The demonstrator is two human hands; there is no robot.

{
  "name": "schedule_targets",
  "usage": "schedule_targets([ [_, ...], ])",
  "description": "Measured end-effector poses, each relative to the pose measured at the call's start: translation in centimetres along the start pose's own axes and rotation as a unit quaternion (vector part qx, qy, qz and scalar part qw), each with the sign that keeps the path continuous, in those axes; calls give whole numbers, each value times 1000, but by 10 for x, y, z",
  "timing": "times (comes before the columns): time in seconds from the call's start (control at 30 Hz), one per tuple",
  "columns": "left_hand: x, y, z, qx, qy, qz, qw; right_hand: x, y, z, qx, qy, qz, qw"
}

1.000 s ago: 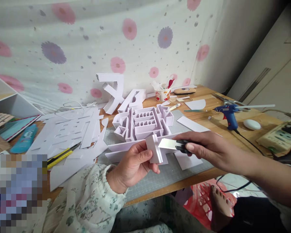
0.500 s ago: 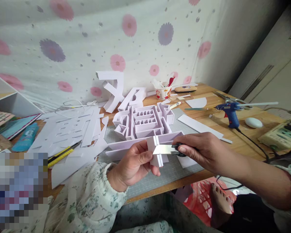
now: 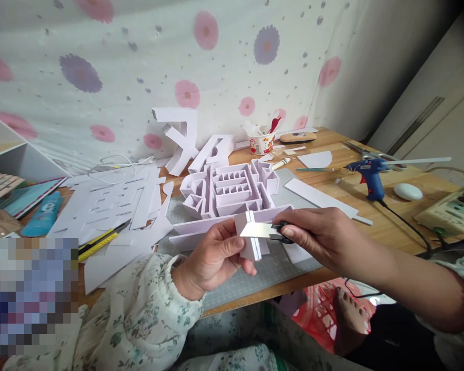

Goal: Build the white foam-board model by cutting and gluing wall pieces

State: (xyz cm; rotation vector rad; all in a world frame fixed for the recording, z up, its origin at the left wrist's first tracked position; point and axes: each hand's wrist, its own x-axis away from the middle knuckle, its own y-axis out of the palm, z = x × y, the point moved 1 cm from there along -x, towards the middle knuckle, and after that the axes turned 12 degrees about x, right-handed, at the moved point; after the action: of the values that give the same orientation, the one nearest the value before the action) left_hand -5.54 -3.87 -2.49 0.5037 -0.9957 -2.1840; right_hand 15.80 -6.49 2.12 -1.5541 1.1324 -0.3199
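Observation:
Between the thumb and fingers of my left hand point(image 3: 216, 255) is a small white foam board piece point(image 3: 251, 248), its layered edge turned to the right. My right hand point(image 3: 328, 237) is closed on a black utility knife point(image 3: 282, 233), most of its handle hidden in the fist. The knife's wide blade point(image 3: 257, 230) lies across the foam board piece, its tip near my left thumb. Behind both hands a white foam board character point(image 3: 232, 190) with upright walls rests on a grey cutting mat point(image 3: 239, 283).
A blue hot glue gun point(image 3: 371, 178) stands at the right near a white oval object point(image 3: 408, 192) and a power strip point(image 3: 454, 216). At the left lie a yellow utility knife point(image 3: 98, 245) and cut foam sheets point(image 3: 112, 198). A paper cup point(image 3: 261, 142) is at the back.
The knife blade has shifted slightly left and up across the foam board piece, and that piece has tilted a little. The whole view has moved slightly.

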Motion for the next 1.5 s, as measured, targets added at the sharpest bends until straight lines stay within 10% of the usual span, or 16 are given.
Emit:
schedule_targets([
  [0.63,-1,2,7,-9,34,35,999,16,10,-5,-20,-72,-89,993],
  [0.97,0,-1,0,13,4,-11,1000,1,-1,-2,-19,41,6,999],
  [1.5,-1,-1,1,21,5,-1,1000,12,2,0,-28,-13,-17,999],
])
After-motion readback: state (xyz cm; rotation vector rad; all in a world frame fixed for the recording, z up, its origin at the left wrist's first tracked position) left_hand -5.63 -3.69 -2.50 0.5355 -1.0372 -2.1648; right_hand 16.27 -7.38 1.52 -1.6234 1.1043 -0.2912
